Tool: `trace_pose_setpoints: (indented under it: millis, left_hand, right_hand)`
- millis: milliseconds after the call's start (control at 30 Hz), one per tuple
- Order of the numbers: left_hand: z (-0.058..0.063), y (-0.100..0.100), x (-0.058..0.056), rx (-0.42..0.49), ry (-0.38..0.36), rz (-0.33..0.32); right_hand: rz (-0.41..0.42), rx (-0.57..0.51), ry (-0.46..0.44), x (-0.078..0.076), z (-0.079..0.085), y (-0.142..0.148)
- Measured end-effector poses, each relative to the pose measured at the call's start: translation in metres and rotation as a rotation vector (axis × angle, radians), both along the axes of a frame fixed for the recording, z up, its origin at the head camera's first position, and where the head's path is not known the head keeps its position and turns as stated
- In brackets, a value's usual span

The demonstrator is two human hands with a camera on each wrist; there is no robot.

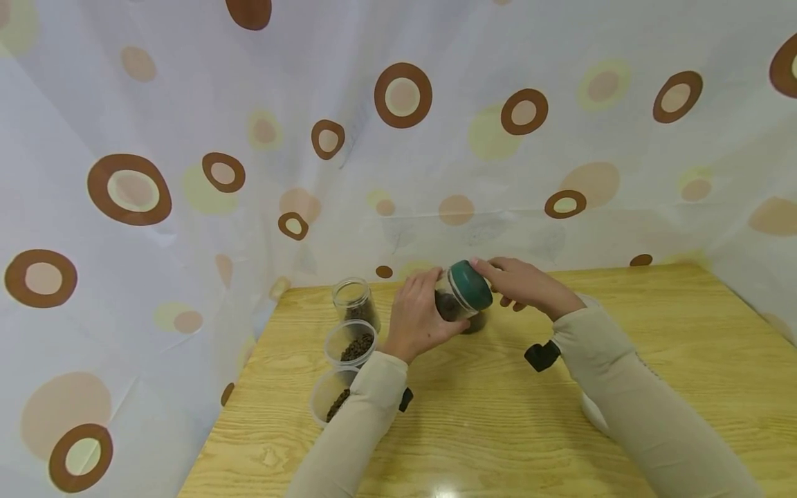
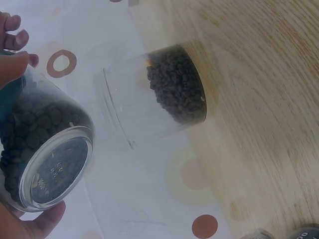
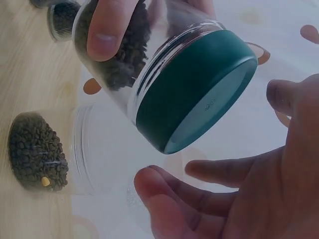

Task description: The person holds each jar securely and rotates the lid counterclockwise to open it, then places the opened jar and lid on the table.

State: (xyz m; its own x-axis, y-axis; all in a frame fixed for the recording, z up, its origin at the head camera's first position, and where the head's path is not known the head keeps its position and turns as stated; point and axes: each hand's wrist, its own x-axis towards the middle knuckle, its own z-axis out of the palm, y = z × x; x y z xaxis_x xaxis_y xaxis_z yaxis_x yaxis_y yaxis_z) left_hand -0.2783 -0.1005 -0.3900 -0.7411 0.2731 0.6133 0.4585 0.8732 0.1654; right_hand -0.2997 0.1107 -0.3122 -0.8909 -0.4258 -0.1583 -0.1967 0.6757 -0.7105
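My left hand (image 1: 418, 317) grips a clear jar (image 2: 42, 124) of dark, bean-like pieces, held tilted above the table. A green screw lid (image 3: 197, 92) sits on the jar and faces my right hand (image 1: 528, 285). In the right wrist view, that hand's thumb and fingers are spread around the lid, with a gap showing between them and it. Beyond the held jar, a clear container (image 2: 174, 84) stands on the table, partly filled with similar dark pieces and one orange-yellow bit. In the head view the held jar hides most of this container.
On the table's left side stand an unlidded glass jar (image 1: 356, 297) and two clear plastic tubs, a farther tub (image 1: 333, 339) and a nearer tub (image 1: 320, 398), all holding dark pieces. A white object (image 1: 594, 413) is partly hidden under my right forearm. Patterned sheeting (image 1: 349, 62) encloses the wooden table (image 1: 473, 429).
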Motion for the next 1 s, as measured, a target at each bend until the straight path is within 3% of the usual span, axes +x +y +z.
trace_pose_setpoints:
  millis: [200,367,567,667,800,1000]
  left_hand:
    - [-0.003,0.001,0.000,-0.025,-0.003,0.004]
    - [-0.004,0.000,0.000,-0.028,0.008,-0.002]
    - [-0.005,-0.004,0.000,-0.014,-0.022,0.014]
    - [-0.004,-0.006,0.001,0.003,-0.031,0.014]
    - [-0.003,-0.008,0.000,0.025,-0.027,0.008]
    - [-0.004,-0.009,0.000,0.053,-0.030,0.000]
  right_hand:
    - [-0.024,0.048,-0.038,0.001,0.002,-0.004]
    - [0.014,0.075,-0.035,-0.002,0.000,-0.007]
    - [0.204,0.012,0.126,-0.006,-0.006,-0.004]
    - [0.259,-0.039,0.198,-0.005,-0.006,-0.003]
    - [0.264,-0.063,0.222,-0.004,-0.006,-0.004]
    - [0.225,-0.065,0.184,-0.005,-0.008,-0.005]
